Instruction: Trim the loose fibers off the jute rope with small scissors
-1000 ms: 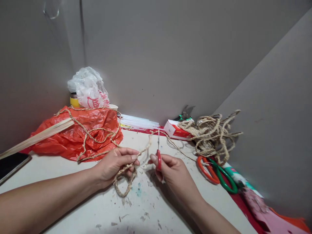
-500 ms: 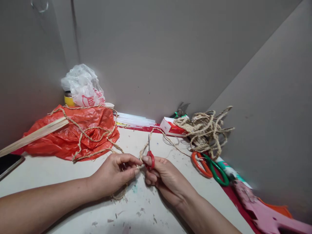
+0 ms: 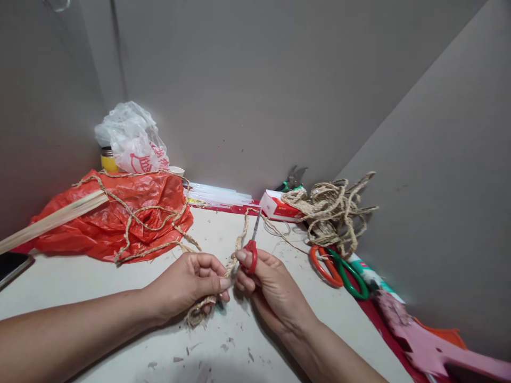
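A thin braided straw cord (image 3: 240,238) runs up from my hands over the white tabletop (image 3: 215,226). My left hand (image 3: 199,282) pinches this cord between thumb and fingers, and a curled end of it hangs below the palm. In my right hand (image 3: 267,282) is a pair of small red-handled scissors (image 3: 251,252), blades pointing up and away. The right fingers are close to the cord; whether they also grip it I cannot tell. More cord (image 3: 133,215) lies looped over a red plastic bag (image 3: 155,189) at the left.
A heap of thicker rope (image 3: 335,210) lies at the right back, near orange and green handles (image 3: 347,274). A pink glue gun (image 3: 423,340) is at the right edge. Clear glue sticks (image 3: 223,195) and a red-white box (image 3: 277,206) line the back. A phone (image 3: 14,266) sits left.
The scissors have tilted to the right, away from the cord. My left hand's grip has turned slightly, and more of the cord's curled end shows beneath it.
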`<state>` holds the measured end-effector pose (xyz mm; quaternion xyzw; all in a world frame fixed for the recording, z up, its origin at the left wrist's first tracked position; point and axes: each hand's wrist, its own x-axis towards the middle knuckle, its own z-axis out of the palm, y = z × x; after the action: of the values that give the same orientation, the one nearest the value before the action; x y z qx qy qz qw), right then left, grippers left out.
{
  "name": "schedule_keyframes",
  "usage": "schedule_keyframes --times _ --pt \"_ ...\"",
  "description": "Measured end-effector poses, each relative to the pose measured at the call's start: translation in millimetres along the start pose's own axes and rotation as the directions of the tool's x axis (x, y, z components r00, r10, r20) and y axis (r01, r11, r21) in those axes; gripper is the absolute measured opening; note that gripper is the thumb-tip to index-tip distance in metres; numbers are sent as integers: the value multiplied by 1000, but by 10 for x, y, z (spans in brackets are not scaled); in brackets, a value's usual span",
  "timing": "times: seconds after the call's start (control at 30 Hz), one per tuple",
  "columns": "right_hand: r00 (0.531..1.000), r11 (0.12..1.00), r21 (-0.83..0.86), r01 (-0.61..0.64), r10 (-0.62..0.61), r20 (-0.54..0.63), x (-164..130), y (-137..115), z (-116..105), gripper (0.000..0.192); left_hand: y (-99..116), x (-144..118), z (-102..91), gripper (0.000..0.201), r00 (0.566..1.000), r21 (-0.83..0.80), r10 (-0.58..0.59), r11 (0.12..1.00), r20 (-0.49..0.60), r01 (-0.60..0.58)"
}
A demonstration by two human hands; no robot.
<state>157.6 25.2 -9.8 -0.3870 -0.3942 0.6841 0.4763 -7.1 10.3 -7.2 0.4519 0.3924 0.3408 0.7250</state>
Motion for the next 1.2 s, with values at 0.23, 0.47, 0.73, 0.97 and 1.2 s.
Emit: schedule_keyframes --times 0.23,0.47,0.73,0.97,1.2 --pt "995 983 -162 82 -89 -39 55 -23 -48 31 37 -5 -21 20 1000 -116 -9 993 -6 8" --pt "957 647 -732 215 -290 24 49 -140 -114 41 47 77 -104 16 990 -272 22 960 -142 -61" --pt "869 -399 -895 199 -350 349 -103 -130 -61 24 75 114 -143 25 952 -217 87 964 -294 -155" --pt "880 -509 -847 151 -322 351 -114 -137 -27 26 64 109 -132 28 949 -143 83 981 -305 -132" --pt "923 -442 -883 157 -252 291 -93 -140 -43 26 46 121 -144 34 947 -147 38 985 -320 -90"
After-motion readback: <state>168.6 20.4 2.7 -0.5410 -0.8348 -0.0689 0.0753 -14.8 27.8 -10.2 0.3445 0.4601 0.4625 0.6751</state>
